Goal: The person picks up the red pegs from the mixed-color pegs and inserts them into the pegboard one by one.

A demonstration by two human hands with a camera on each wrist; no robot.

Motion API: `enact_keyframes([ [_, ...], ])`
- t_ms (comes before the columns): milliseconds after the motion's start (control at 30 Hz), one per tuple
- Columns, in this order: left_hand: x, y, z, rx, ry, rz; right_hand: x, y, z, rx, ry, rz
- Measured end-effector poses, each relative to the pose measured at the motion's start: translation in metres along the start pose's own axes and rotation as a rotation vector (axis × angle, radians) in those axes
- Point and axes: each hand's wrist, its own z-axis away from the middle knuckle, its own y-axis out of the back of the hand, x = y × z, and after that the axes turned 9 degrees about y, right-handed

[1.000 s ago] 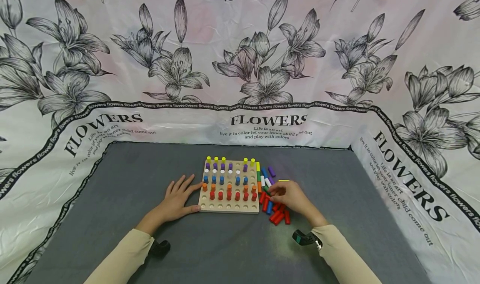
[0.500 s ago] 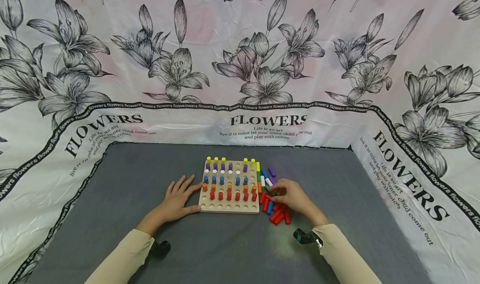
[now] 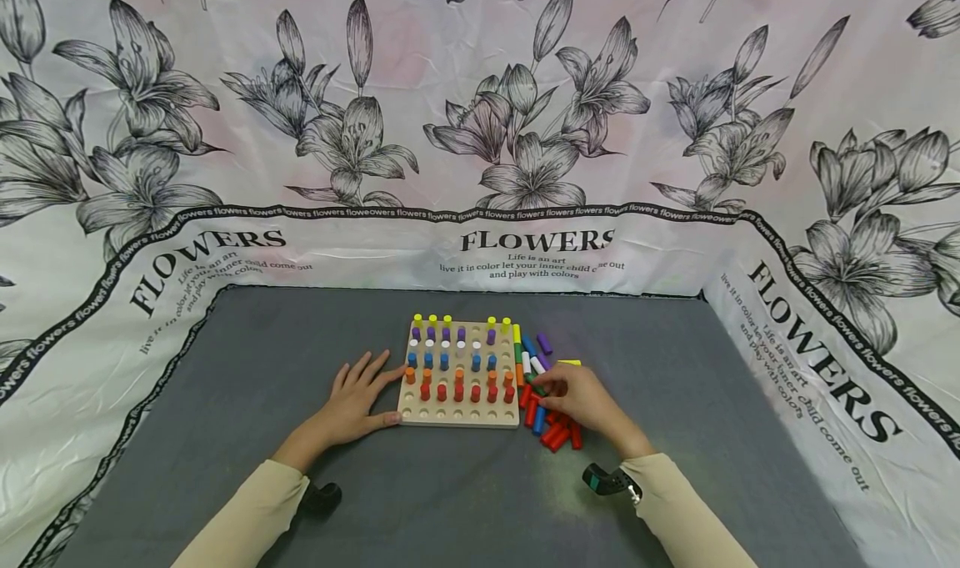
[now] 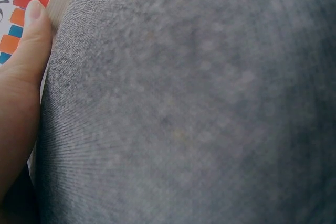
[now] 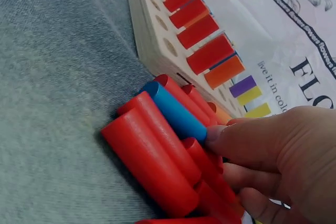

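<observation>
A pale wooden pegboard (image 3: 457, 418) with rows of colored pegs lies on the grey cloth. My left hand (image 3: 352, 401) rests at its left side with fingers spread, the thumb and index finger against the board's edge. In the left wrist view the thumb (image 4: 37, 35) lies along that edge. My right hand (image 3: 581, 394) is over the loose pegs right of the board, thumb and fingers curved about a green peg (image 3: 538, 389). In the right wrist view the thumb is at the end of a blue peg (image 5: 176, 114); its fingertips are hidden, so a grip cannot be made out.
Loose red pegs (image 3: 555, 436) lie in front of the right hand. White (image 3: 537, 365), blue and purple pegs (image 3: 543, 344) lie behind it, and a yellow peg (image 3: 570, 362) shows beyond the knuckles. The board's front row of holes holds no pegs. A flower-printed cloth (image 3: 540, 255) stands behind.
My right hand stays at the pile, with its wrist and fingers shifting slightly. The left hand keeps its place at the board. The pegs on the board look the same.
</observation>
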Motion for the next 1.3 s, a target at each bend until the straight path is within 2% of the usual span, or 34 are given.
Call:
enact_keyframes([
  [300, 0.000, -0.001, 0.000, -0.012, 0.010, -0.010, 0.000, -0.002, 0.003, -0.012, -0.006, 0.010],
  [733, 0.001, 0.000, 0.001, -0.007, 0.005, -0.008, 0.009, -0.002, 0.005, 0.019, 0.011, -0.120],
  [1300, -0.001, -0.002, -0.001, -0.004, 0.009, -0.012, 0.008, -0.001, 0.003, 0.068, 0.020, -0.164],
])
